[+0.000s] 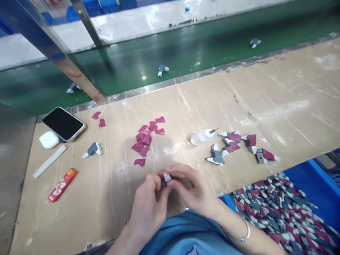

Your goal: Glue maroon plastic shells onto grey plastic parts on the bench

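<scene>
While two hands point(150, 200) hold one part point(167, 177), green surface point(127, 63) bears three pieces point(163, 69).

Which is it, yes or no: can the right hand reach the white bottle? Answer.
Probably yes: only tabletop lies between the right hand and the white bottle, though its fingers are gripping a small part.

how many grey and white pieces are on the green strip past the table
3: the left piece beside the metal post, the middle piece, and the right piece, farthest right. The post may hide others.
</scene>
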{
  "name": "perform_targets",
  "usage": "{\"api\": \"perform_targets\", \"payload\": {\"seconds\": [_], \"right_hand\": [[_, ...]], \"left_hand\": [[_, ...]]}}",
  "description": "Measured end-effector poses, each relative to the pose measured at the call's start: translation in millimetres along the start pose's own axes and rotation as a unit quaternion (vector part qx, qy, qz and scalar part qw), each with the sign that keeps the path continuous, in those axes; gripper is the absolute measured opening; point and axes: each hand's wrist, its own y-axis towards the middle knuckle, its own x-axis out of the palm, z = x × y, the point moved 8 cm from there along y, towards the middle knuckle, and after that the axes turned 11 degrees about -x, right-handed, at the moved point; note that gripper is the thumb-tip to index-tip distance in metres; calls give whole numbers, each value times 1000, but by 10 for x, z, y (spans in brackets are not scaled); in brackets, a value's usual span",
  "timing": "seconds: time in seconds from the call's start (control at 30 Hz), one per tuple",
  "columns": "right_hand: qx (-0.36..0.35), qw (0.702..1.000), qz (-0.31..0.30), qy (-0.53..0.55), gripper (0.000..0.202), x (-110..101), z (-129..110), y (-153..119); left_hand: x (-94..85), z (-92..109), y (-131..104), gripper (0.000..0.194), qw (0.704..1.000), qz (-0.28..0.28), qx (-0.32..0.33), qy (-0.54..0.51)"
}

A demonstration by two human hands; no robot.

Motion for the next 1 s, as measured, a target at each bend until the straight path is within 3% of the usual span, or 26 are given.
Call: {"api": "perform_targets", "payload": {"seconds": [0.07, 0.17, 0.33, 0.5, 0.63, 0.77, 0.87, 1.0], "right_hand": [[35, 999, 12, 23, 29, -34, 117, -56], [79, 994, -1, 69, 34, -66, 251, -85], [24, 998, -29, 57, 51, -111, 173, 34], [11, 998, 9, 56, 39, -55, 137, 122], [33, 996, 42, 74, 28, -18, 160, 114], [30, 996, 67, 60, 24, -120, 125, 81], [19, 994, 98, 32, 23, -302, 63, 32], [17, 987, 161, -3, 24, -600, -6, -107]], "left_hand": [[45, -12, 86, 30, 1000, -25, -18, -5], [74, -115, 218, 38, 990, -67, -88, -92], [-52, -110, 460, 59, 949, -86, -169, -253], [-45, 39, 542, 52, 946, -130, -182, -236], [-73, 116, 498, 52, 953, -114, -181, -215], [-68, 283, 510, 49, 965, -113, -155, -179], [71, 526, 599, 51, 973, -140, -102, -153], [423, 865, 686, 44, 972, -213, -35, -93]]}}
